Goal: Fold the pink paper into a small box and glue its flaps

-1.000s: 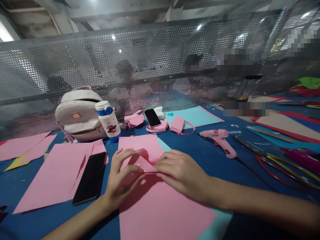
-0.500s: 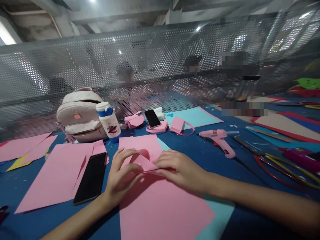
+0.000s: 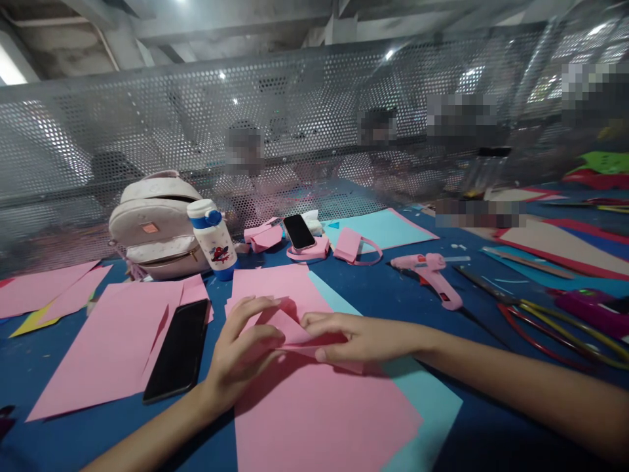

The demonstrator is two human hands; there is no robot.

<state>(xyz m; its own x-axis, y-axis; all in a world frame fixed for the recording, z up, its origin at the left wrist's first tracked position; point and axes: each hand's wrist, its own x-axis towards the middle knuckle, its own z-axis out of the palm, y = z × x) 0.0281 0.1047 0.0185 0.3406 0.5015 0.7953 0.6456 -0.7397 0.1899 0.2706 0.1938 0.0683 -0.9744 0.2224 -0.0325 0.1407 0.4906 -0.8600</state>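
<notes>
Between my hands is a piece of folded pink paper [image 3: 286, 324], its upper flap raised. My left hand [image 3: 243, 347] grips its left side, thumb below and curled fingers above. On the right side, my right hand [image 3: 344, 335] holds the paper's edge between thumb and fingers. Part of the fold is hidden behind the fingers. Beneath lie a flat pink sheet [image 3: 314, 413] and a light blue sheet [image 3: 427, 400] that sticks out to the right.
Left are a black phone [image 3: 177, 351], pink sheets [image 3: 103, 341], a white backpack [image 3: 154, 223] and a bottle [image 3: 213, 242]. Small pink paper bags [image 3: 348, 246] stand behind. A pink glue gun [image 3: 432, 275] and scissors [image 3: 545, 321] lie right. A perforated metal screen [image 3: 314, 144] closes the back.
My right hand has shifted slightly right along the folded paper, its fingers and thumb now further apart. More of the fold's right end shows. My left hand stays nearly in place.
</notes>
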